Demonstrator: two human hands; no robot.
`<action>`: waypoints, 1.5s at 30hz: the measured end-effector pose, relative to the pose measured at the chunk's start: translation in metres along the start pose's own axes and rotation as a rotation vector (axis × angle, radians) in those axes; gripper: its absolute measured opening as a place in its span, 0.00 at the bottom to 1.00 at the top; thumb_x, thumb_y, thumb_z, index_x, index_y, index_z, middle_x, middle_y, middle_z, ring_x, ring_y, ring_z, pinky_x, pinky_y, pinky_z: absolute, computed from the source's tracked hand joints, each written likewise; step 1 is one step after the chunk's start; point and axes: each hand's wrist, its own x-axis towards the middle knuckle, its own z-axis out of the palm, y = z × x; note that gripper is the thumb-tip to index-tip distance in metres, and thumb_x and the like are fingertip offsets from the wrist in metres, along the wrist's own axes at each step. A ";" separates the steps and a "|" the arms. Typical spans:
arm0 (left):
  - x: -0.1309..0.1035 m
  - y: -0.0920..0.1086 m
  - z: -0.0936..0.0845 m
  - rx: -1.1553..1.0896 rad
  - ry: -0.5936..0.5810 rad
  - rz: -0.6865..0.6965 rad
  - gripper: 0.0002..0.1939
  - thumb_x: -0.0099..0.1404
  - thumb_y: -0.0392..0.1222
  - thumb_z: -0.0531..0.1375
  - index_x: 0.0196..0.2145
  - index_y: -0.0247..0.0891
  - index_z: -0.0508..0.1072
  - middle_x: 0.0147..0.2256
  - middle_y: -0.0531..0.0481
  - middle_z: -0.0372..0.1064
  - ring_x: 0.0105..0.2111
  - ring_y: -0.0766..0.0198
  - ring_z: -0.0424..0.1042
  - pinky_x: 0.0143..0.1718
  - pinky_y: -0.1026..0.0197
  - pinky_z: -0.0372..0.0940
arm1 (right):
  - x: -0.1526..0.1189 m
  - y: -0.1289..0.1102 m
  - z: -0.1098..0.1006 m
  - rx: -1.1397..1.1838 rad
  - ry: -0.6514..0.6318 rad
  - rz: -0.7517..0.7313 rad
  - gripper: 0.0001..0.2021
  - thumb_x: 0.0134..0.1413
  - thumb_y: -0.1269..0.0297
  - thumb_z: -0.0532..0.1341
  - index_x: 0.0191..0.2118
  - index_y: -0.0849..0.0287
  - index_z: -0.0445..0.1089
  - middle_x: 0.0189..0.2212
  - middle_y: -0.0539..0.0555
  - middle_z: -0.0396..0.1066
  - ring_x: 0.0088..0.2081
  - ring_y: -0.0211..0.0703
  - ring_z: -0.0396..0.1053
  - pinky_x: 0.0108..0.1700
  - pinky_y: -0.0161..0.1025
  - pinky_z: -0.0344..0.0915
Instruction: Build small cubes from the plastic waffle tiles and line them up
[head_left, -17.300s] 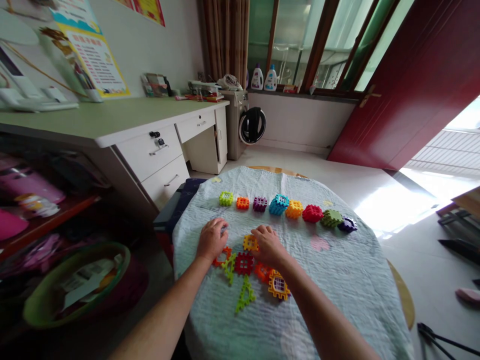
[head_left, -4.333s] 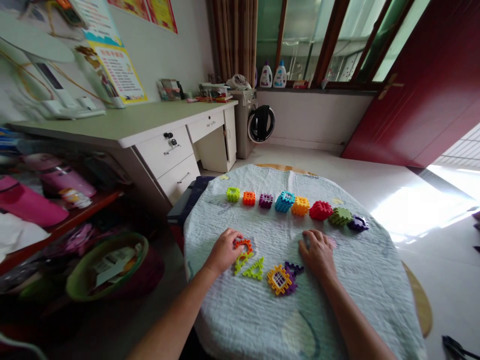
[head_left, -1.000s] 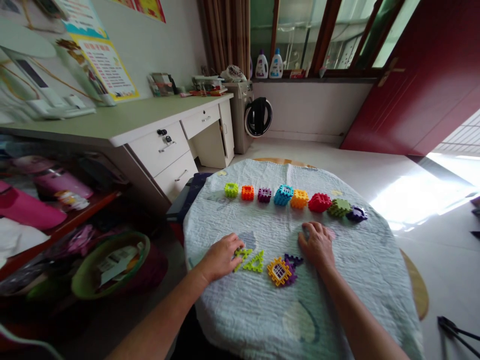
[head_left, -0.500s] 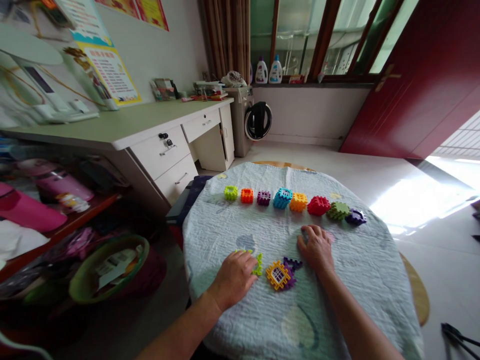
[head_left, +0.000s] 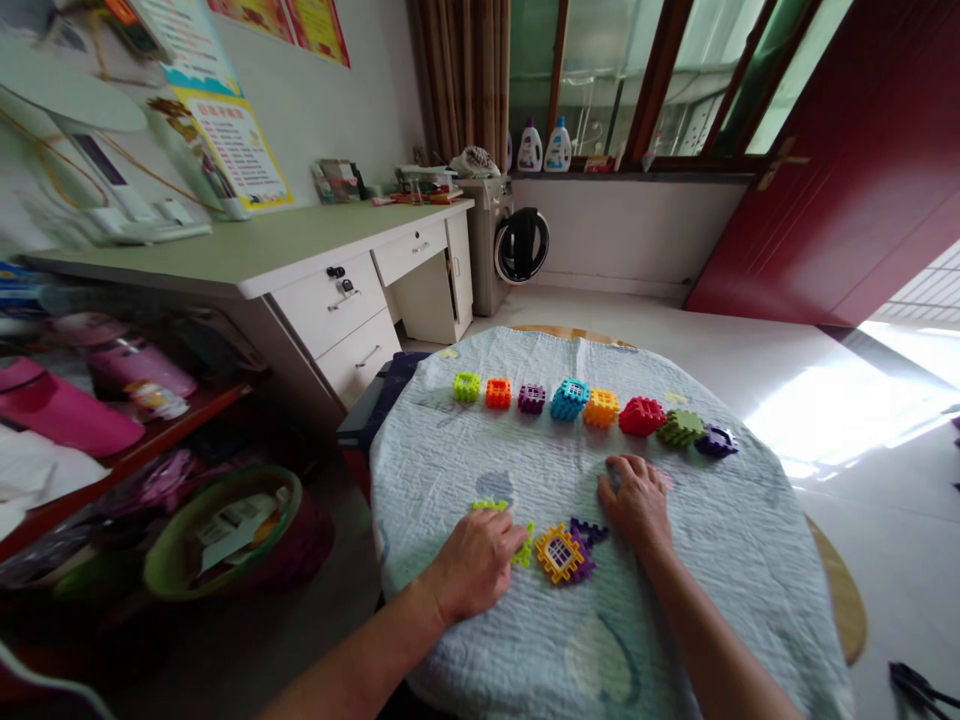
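Lime pieces (head_left: 523, 548) partly under left hand (head_left: 480, 562), right hand (head_left: 639, 502) on cloth (head_left: 517, 640), hands apart

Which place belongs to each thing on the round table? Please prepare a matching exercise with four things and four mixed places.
Things
1. Left hand
2. Right hand
3. Lime stack
4. Yellow piece with a white grid

Places
A. At the left end of the row of stacks, as pictured
B. Over light-green pieces
C. Overlapping a purple piece
D. On the pale cloth, with no piece touching it

Right pairs: 1-B, 2-D, 3-A, 4-C
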 end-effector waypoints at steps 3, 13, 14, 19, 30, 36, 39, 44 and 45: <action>-0.004 -0.003 0.000 -0.147 0.073 -0.049 0.16 0.52 0.30 0.57 0.40 0.40 0.72 0.38 0.48 0.72 0.40 0.57 0.70 0.45 0.57 0.65 | 0.000 0.000 0.000 -0.007 -0.007 0.003 0.13 0.59 0.60 0.55 0.47 0.57 0.69 0.48 0.57 0.68 0.50 0.51 0.62 0.52 0.46 0.56; 0.032 -0.030 -0.018 -0.592 0.263 -0.361 0.17 0.58 0.33 0.57 0.46 0.39 0.72 0.30 0.53 0.74 0.31 0.66 0.72 0.36 0.65 0.64 | 0.000 -0.003 -0.004 0.003 -0.016 0.012 0.13 0.59 0.61 0.56 0.47 0.57 0.69 0.48 0.57 0.68 0.51 0.53 0.62 0.54 0.48 0.57; 0.037 -0.031 -0.019 -0.589 0.246 -0.352 0.17 0.58 0.33 0.56 0.46 0.39 0.73 0.31 0.53 0.74 0.31 0.66 0.72 0.37 0.65 0.64 | 0.000 -0.003 -0.004 0.006 -0.017 0.014 0.13 0.59 0.61 0.56 0.48 0.57 0.69 0.48 0.57 0.68 0.52 0.53 0.62 0.54 0.48 0.56; 0.051 -0.035 -0.028 -0.542 0.120 -0.209 0.17 0.60 0.33 0.54 0.44 0.39 0.76 0.41 0.49 0.77 0.41 0.62 0.74 0.47 0.62 0.64 | -0.001 -0.004 -0.005 0.012 -0.025 0.022 0.13 0.60 0.60 0.56 0.47 0.56 0.69 0.49 0.56 0.68 0.52 0.53 0.62 0.54 0.47 0.56; 0.004 -0.039 -0.017 -0.610 0.263 -0.487 0.22 0.59 0.34 0.54 0.51 0.39 0.72 0.32 0.52 0.69 0.32 0.66 0.70 0.40 0.64 0.65 | 0.000 -0.003 -0.004 0.031 -0.020 0.022 0.14 0.59 0.60 0.56 0.48 0.56 0.69 0.49 0.57 0.68 0.51 0.52 0.62 0.53 0.47 0.56; -0.006 -0.032 0.001 -0.362 0.212 -0.511 0.21 0.60 0.36 0.57 0.52 0.38 0.70 0.43 0.45 0.69 0.42 0.61 0.71 0.49 0.58 0.65 | 0.000 -0.003 -0.005 0.034 -0.013 0.017 0.13 0.59 0.60 0.56 0.47 0.57 0.70 0.48 0.57 0.68 0.51 0.52 0.62 0.53 0.47 0.56; -0.007 -0.032 -0.001 -0.257 0.208 -0.475 0.23 0.60 0.41 0.61 0.53 0.38 0.69 0.47 0.43 0.67 0.48 0.57 0.68 0.54 0.56 0.62 | 0.000 -0.002 -0.003 0.034 -0.005 0.014 0.13 0.59 0.60 0.56 0.47 0.57 0.70 0.48 0.57 0.68 0.51 0.52 0.62 0.53 0.48 0.56; -0.003 -0.027 -0.001 -0.157 0.163 -0.432 0.22 0.57 0.43 0.64 0.50 0.41 0.71 0.48 0.44 0.66 0.52 0.54 0.65 0.57 0.54 0.60 | 0.000 -0.002 -0.002 0.033 -0.004 0.012 0.13 0.59 0.60 0.56 0.47 0.57 0.70 0.48 0.58 0.68 0.51 0.52 0.62 0.53 0.48 0.56; -0.002 -0.026 0.000 -0.147 0.154 -0.427 0.20 0.58 0.42 0.63 0.49 0.41 0.71 0.48 0.44 0.66 0.52 0.54 0.65 0.57 0.54 0.60 | 0.000 -0.002 -0.002 0.034 -0.005 0.012 0.13 0.58 0.60 0.56 0.47 0.57 0.70 0.48 0.58 0.68 0.50 0.52 0.62 0.53 0.48 0.56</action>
